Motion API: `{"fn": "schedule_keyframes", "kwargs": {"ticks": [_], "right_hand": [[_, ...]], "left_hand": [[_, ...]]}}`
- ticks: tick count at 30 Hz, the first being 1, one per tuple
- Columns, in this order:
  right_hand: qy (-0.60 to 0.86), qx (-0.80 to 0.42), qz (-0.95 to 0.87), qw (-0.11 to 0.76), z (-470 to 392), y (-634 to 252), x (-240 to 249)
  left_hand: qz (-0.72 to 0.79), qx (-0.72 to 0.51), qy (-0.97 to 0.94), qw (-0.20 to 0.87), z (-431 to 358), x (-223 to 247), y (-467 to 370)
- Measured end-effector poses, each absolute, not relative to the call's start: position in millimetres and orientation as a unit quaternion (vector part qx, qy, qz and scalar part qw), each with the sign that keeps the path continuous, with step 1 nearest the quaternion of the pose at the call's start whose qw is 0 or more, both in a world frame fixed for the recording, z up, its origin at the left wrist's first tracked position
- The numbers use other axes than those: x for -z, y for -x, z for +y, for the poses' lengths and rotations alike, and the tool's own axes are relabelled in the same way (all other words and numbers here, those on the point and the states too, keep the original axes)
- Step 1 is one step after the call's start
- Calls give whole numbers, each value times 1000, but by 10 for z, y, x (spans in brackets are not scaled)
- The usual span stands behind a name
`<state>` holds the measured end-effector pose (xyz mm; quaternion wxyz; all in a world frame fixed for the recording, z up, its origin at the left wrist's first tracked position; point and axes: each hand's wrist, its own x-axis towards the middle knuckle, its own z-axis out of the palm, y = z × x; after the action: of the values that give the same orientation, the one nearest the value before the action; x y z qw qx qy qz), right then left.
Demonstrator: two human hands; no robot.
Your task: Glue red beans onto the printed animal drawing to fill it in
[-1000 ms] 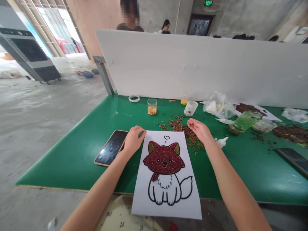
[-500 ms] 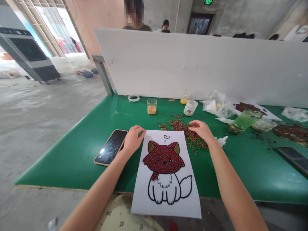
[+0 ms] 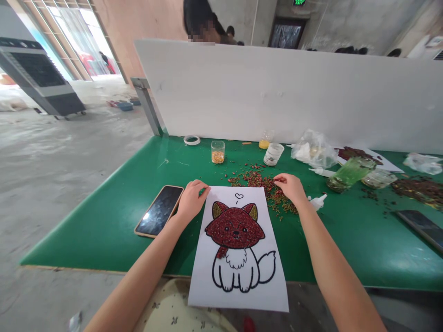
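A white sheet [image 3: 204, 286] with a fox drawing lies at the table's front edge; red beans cover the fox's head and a patch below it, and green ones fill the inner ears. My left hand [image 3: 191, 199] is closed on the sheet's top left corner, beside a phone [image 3: 159, 211]. Over the right part of a pile of red and green beans [image 3: 254, 179], my right hand [image 3: 290, 188] has its thumb and forefinger pinched together; what they hold is too small to make out. A white glue bottle [image 3: 317, 202] lies partly behind my right wrist.
Behind the pile stand a cup of corn kernels [image 3: 218, 153] and a whitish cup [image 3: 273, 154]. Plastic bags [image 3: 313, 150], a green jar [image 3: 351, 174] and another phone [image 3: 420, 228] are on the right. A white partition [image 3: 277, 92] borders the table [image 3: 100, 221]; people are beyond it.
My right hand has shifted slightly right, and its thumb and forefinger have come together. My left hand stays at the sheet's corner. The person behind the partition has bent lower.
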<state>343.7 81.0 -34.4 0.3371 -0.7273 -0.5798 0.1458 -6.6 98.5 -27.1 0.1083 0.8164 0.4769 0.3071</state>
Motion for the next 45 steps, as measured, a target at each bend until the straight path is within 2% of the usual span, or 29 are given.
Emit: {"fn": "schedule_keyframes", "kwargs": {"ticks": [5,9,14,25,37,45], "right_hand": [[711,-107,-584,378,822,-3415,300],[699,-103,-598,379,813,-3398,279],[710,-83,-607,348,784,-3406,257],[698,-136,-661,240,769,-3367,314],[735,-46,-625,260,799,-3417,310],[700,-105,-669,226,765,-3342,301]], "left_hand": [[478,-306,-815,112,983,269,64],[477,-308,-815,117,987,277,70],[478,-307,-815,113,1000,294,78],[486,-292,-814,126,967,254,61],[482,-297,-815,123,973,263,63],[485,-293,-814,130,960,243,54]]}}
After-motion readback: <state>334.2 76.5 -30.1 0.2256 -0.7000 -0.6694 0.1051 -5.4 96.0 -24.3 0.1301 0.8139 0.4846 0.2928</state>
